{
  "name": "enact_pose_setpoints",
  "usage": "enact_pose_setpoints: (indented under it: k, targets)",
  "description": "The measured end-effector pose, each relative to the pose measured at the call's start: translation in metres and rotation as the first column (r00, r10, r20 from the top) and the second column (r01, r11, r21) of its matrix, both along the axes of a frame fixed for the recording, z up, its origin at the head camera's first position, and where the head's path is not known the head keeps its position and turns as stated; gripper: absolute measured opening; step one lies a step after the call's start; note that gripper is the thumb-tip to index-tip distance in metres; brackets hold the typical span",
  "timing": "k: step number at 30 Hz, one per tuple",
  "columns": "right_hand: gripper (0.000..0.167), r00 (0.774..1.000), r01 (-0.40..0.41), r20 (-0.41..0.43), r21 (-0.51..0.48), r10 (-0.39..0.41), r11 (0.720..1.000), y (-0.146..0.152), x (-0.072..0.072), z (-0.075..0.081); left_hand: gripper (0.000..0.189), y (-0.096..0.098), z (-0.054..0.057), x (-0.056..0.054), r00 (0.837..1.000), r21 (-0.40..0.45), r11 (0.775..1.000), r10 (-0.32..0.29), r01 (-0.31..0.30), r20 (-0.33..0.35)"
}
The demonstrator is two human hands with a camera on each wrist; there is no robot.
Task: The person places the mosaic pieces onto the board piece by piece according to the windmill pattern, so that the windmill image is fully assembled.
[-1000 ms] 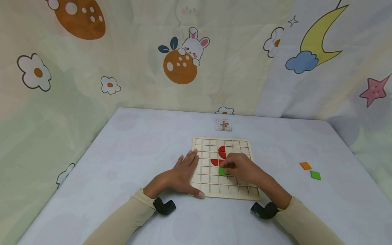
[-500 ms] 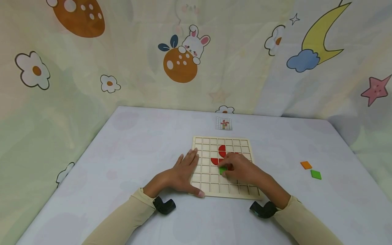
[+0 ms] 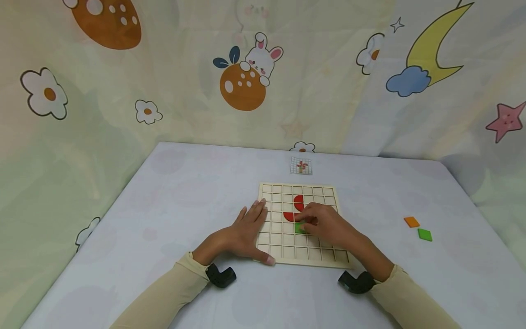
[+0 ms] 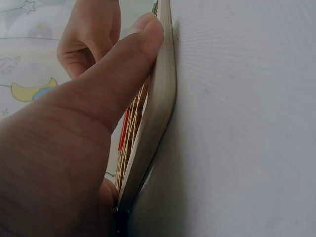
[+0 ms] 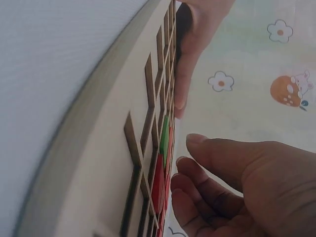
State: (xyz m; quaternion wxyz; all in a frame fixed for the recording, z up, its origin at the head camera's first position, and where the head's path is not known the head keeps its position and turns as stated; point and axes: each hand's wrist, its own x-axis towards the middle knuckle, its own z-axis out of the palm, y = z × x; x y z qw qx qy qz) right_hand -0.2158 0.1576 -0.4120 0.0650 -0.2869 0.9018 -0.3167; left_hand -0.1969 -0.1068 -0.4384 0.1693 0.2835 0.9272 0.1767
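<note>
A square wooden grid board [image 3: 287,251] lies on the table, holding red curved pieces [image 3: 289,216] and a green square tile [image 3: 300,228] in its cells. My left hand [image 3: 244,235] rests spread along the board's left side, with the thumb at its front edge. Over the middle of the board is my right hand [image 3: 328,226], its thumb and index finger close to the green tile. In the right wrist view, a gap shows between the right thumb and the loosely bent fingers, with nothing between them. Part of the board is hidden under this hand.
An orange tile [image 3: 412,222] and another green tile [image 3: 425,235] lie on the table to the right. Behind the board is a small card [image 3: 301,166] with a pinwheel picture on a grid. A printed cloth [image 3: 185,91] hangs behind the table.
The right hand's fingers have shifted slightly over the green tile, which stays in its cell. My left hand stays in place on the board.
</note>
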Motion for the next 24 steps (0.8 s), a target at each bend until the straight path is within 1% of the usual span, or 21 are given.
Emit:
enact_pose_setpoints:
  k: [4, 10, 14, 19, 24]
  targets:
    - [0.018, 1.000, 0.008, -0.019, -0.041, -0.009, 0.999, 0.010, 0.000, 0.000, 0.136, 0.001, 0.002, 0.001, 1.000, 0.010, 1.000, 0.000, 0.000, 0.002]
    - [0.018, 0.998, 0.037, -0.043, -0.046, -0.039, 0.998, 0.026, 0.001, 0.000, 0.135, 0.002, 0.000, 0.001, 1.000, 0.009, 1.000, 0.006, -0.006, -0.002]
    - [0.019, 0.994, 0.065, -0.086, -0.055, -0.069, 0.996, 0.039, 0.003, -0.002, 0.135, 0.002, 0.001, 0.001, 1.000, 0.012, 1.000, 0.007, -0.007, 0.010]
    - [0.020, 0.983, 0.138, -0.118, -0.046, -0.142, 0.989, 0.059, 0.006, -0.003, 0.137, 0.003, 0.000, 0.000, 1.000, 0.013, 1.000, 0.000, 0.000, 0.009]
    - [0.021, 0.963, 0.196, -0.179, -0.044, -0.200, 0.980, 0.084, 0.007, -0.003, 0.137, 0.002, 0.000, 0.000, 1.000, 0.003, 1.000, -0.001, 0.001, -0.009]
